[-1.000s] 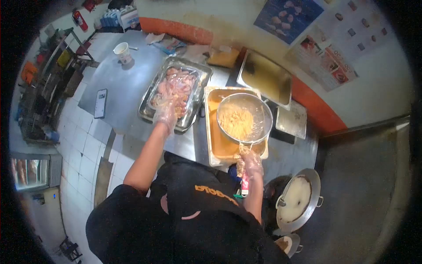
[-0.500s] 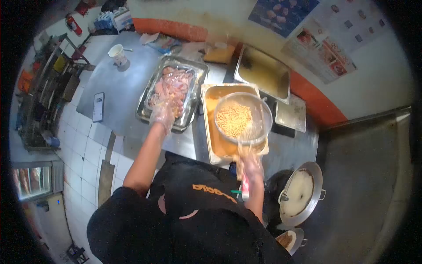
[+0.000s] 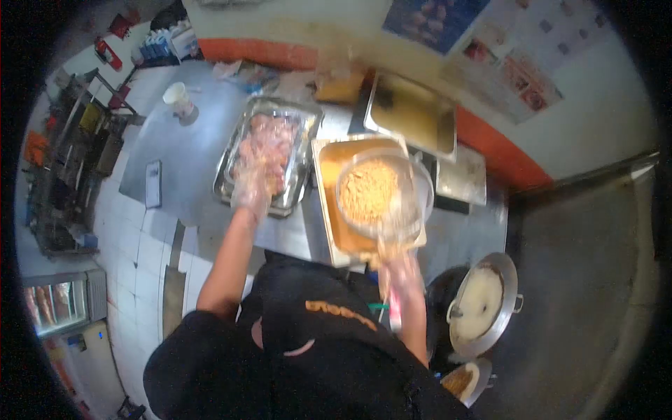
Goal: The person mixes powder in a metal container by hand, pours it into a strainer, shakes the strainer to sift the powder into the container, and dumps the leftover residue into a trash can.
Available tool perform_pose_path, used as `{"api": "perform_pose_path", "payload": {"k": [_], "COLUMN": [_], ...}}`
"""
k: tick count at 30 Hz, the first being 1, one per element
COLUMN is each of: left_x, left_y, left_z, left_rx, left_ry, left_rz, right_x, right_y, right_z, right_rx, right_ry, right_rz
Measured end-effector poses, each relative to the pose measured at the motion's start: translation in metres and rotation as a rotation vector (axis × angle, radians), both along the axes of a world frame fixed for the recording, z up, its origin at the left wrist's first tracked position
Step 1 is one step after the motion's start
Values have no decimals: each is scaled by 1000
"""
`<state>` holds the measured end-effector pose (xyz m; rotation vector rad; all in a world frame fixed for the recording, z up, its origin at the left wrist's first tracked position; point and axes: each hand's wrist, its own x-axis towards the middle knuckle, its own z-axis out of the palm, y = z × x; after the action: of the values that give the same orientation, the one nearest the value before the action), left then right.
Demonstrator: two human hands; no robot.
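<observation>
My left hand (image 3: 250, 190), in a clear plastic glove, reaches onto the near end of pinkish raw meat pieces (image 3: 267, 143) in a shiny metal tray (image 3: 225, 164). Its fingers merge with the meat, so I cannot tell how they are bent. My right hand (image 3: 402, 275), gloved too and caked with crumbly coating, is at the near rim of a round bowl-shaped strainer (image 3: 413, 225). Motion smears its fingers over the bowl. Orange-tan crumbs (image 3: 367, 189) lie inside the strainer, which sits over a rectangular pan (image 3: 329, 210) of orange-brown powder.
A deep metal pan (image 3: 451, 140) of yellowish liquid stands behind, beside a flat metal lid (image 3: 462, 178). On the right are a wide pan (image 3: 514, 301) of foamy pale liquid and a smaller pan (image 3: 478, 385). A phone (image 3: 153, 184) and a white cup (image 3: 176, 94) are left on the table.
The view has shifted slightly. My left hand stays at the meat, my right hand at the strainer's near rim, its fingers still blurred. Little else differs.
</observation>
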<state>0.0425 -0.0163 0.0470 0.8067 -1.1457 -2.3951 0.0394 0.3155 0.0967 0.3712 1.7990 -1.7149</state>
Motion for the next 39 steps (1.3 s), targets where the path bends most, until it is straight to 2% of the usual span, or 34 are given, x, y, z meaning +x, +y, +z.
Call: {"api": "perform_pose_path", "payload": {"k": [1,2,3,4,6,7,8,9,10,12,13,15,17,18,19,21,23,24,25,28,29,32,33,36,37,39], "left_x": [-2,-5,-3,-3,6,6,0,0,1,-1,3,1,9,6,3,7,-3,-1,-1,0,4,1,-3,7,3,1], "left_y": [-1,-2,-12,-17,-8,-4,-3,-5,-7,-5,-9,-2,-8,-10,-12,-4,-18,-17,-15,-4,-13,-23,-13,-2,-9,-9], "left_z": [3,7,-24,-50,-54,-24,-6,-18,-30,-38,-47,2,-8,-19,-27,-17,-22,-32,-30,-16,-19,-35,-30,8,-5,-20], "left_rx": [-1,-1,1,-4,6,-5,-13,23,61,40,144,113,21,20,23,-33,37,88,25,76,26,96,76,40,114,63], "left_ry": [-13,-27,-52,-80,-81,-94,-98,-40,18,-119,-77,-67,28,3,-28,-34,44,61,-9,-35,-10,22,-14,-72,-9,-59], "left_rz": [-3,-6,-10,-21,-5,-16,-23,-12,-3,127,54,33,-61,-34,-14,0,14,19,38,97,-60,-96,18,-22,-13,34], "right_x": [12,11,10,6,4,7,8,9,10,10,10,16,6,0,-9,-7,8,7,5,5,8,6,-2,-1,-12,-12], "right_y": [3,9,15,7,-12,26,28,29,27,15,9,43,44,45,23,33,31,32,33,21,29,19,16,29,25,29], "right_z": [17,20,22,17,5,-30,-8,15,14,-3,-10,-7,-10,-11,-26,-2,42,40,38,-2,34,48,-11,17,16,-3], "right_rx": [51,66,83,127,211,282,171,71,48,-23,-73,-43,-38,-35,-10,41,-25,-77,-129,72,-74,-60,-24,-126,-135,-131], "right_ry": [83,1,-78,-27,88,221,113,-1,-4,88,190,70,43,30,110,50,-35,-43,-53,50,-31,-150,0,-125,-79,-44], "right_rz": [31,83,139,63,-78,126,148,168,113,-55,-163,30,11,1,-126,123,54,78,103,-103,147,38,-227,117,82,-3]}}
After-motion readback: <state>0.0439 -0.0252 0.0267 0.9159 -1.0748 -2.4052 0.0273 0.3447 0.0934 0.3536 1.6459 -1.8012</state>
